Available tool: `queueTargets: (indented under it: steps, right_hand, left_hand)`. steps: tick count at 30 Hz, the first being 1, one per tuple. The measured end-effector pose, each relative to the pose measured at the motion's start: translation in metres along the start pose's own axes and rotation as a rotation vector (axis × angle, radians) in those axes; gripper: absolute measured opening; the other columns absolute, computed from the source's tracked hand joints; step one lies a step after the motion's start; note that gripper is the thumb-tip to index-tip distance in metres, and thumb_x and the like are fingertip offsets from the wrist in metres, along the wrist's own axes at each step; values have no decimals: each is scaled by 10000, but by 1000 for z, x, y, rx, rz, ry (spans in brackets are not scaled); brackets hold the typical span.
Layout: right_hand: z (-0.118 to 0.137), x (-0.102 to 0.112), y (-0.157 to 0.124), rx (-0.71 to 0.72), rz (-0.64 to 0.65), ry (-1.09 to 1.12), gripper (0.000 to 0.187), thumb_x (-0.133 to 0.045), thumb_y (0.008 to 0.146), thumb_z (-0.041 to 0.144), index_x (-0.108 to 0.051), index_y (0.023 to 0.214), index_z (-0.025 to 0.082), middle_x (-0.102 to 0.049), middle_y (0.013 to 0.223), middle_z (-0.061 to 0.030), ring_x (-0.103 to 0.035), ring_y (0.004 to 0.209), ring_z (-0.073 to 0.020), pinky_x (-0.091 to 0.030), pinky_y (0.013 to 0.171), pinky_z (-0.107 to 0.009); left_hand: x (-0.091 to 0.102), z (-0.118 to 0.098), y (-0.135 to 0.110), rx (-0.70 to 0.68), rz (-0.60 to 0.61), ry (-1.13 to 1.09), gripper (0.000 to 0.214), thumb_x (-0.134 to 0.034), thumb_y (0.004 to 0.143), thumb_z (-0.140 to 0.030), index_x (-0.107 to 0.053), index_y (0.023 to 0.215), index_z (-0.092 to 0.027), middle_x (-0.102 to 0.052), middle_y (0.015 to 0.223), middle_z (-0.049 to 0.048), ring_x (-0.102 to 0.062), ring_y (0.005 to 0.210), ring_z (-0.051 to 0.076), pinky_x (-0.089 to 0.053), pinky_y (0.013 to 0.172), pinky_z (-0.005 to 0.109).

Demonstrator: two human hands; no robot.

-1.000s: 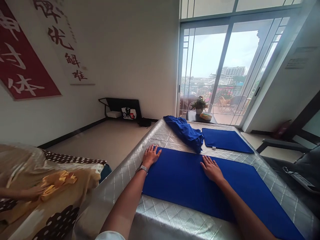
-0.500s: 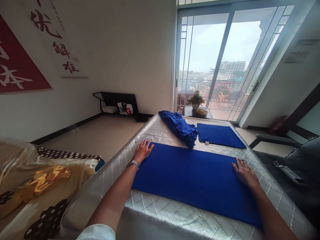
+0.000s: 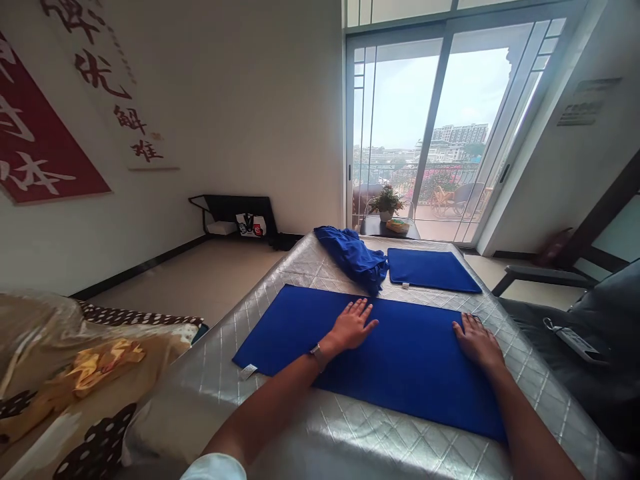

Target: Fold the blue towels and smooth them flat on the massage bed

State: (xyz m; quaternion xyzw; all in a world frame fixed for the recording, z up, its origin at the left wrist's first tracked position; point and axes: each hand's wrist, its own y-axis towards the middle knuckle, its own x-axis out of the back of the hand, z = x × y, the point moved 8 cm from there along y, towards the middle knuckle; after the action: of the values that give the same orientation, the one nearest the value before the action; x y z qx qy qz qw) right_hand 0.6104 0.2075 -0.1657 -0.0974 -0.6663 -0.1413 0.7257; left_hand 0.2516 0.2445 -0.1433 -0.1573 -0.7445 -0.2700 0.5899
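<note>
Pressing flat on the blue cloth (image 3: 395, 353), the left hand (image 3: 353, 325) lies palm down with fingers spread near the cloth's middle, gripping nothing. The right hand (image 3: 477, 341), equally flat and splayed, rests at its right end. The cloth lies lengthwise on the quilted silver mattress (image 3: 320, 433). Even, outward strokes would likely smooth it best. Beyond the hands lies a crumpled blue garment (image 3: 353, 257).
</note>
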Motion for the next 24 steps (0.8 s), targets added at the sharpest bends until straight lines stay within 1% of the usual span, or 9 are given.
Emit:
queueTargets:
  steps: [2, 3, 5, 8, 12, 15, 18, 21, 24]
  right_hand:
    - [1, 1, -1, 0, 8, -3, 759, -92, 977, 497, -232, 1594, 77, -210, 1673, -95, -168, 1538, -235, -158, 1244, -451]
    - [1, 2, -2, 0, 11, -3, 759, -92, 977, 496, -234, 1594, 77, -212, 1672, -96, -166, 1538, -234, -157, 1244, -449]
    - [1, 3, -2, -2, 13, -1, 758, -95, 978, 499, -237, 1593, 80, -219, 1671, -96, -167, 1538, -230, -154, 1246, -442]
    - [1, 3, -2, -8, 19, -8, 757, -94, 979, 503, -228, 1596, 87, -212, 1673, -87, -164, 1538, -225, -151, 1246, -437]
    - [0, 1, 0, -6, 2, -15, 751, -95, 984, 502, -229, 1596, 88, -215, 1672, -83, -186, 1533, -234, -161, 1242, -445]
    - [-1, 0, 1, -8, -17, -12, 747, -110, 985, 505, -247, 1593, 94, -231, 1668, -84, -199, 1530, -237, -170, 1241, -451]
    - [0, 1, -1, -12, -15, -14, 745, -114, 983, 501, -248, 1593, 94, -228, 1668, -85, -194, 1531, -234, -172, 1242, -446]
    - [3, 8, -5, -24, -11, -32, 733, -113, 987, 484, -248, 1593, 94, -229, 1669, -79, -188, 1533, -232, -179, 1240, -436]
    - [8, 21, -12, -53, -45, -103, 692, -128, 995, 424, -307, 1573, 90, -299, 1645, -91, -232, 1519, -260, -175, 1236, -465]
  left_hand:
    - [-11, -14, -1, -7, 50, -30, 757, -146, 1017, -651, -320, 1583, -180, -255, 1651, 109, -186, 1538, 245, -160, 1254, 456]
    - [-14, -12, -4, 10, 73, -39, 772, -140, 1010, -666, -303, 1590, -183, -242, 1655, 105, -172, 1541, 244, -148, 1256, 458]
    - [-12, 7, -13, 72, 104, -41, 787, -130, 1000, -684, -284, 1596, -193, -227, 1659, 95, -156, 1544, 244, -131, 1256, 466]
    - [4, 65, -38, 217, 129, 4, 805, -126, 991, -702, -267, 1600, -194, -194, 1667, 86, -131, 1547, 248, -102, 1256, 474]
    - [30, 160, -92, 473, 158, 91, 837, -126, 994, -696, -226, 1604, -133, -153, 1669, 121, -112, 1548, 259, -89, 1251, 478]
    - [43, 208, -131, 587, 138, 134, 844, -130, 995, -691, -211, 1605, -113, -147, 1667, 138, -138, 1544, 273, -120, 1244, 477]
    - [46, 222, -151, 601, 104, 148, 859, -128, 987, -707, -209, 1606, -118, -146, 1669, 134, -158, 1541, 275, -153, 1239, 459]
    - [46, 220, -154, 602, 79, 157, 875, -131, 980, -719, -225, 1603, -112, -166, 1665, 142, -182, 1535, 286, -174, 1236, 455]
    - [45, 216, -151, 602, 70, 150, 880, -136, 977, -724, -234, 1601, -112, -176, 1661, 148, -195, 1531, 295, -181, 1234, 469]
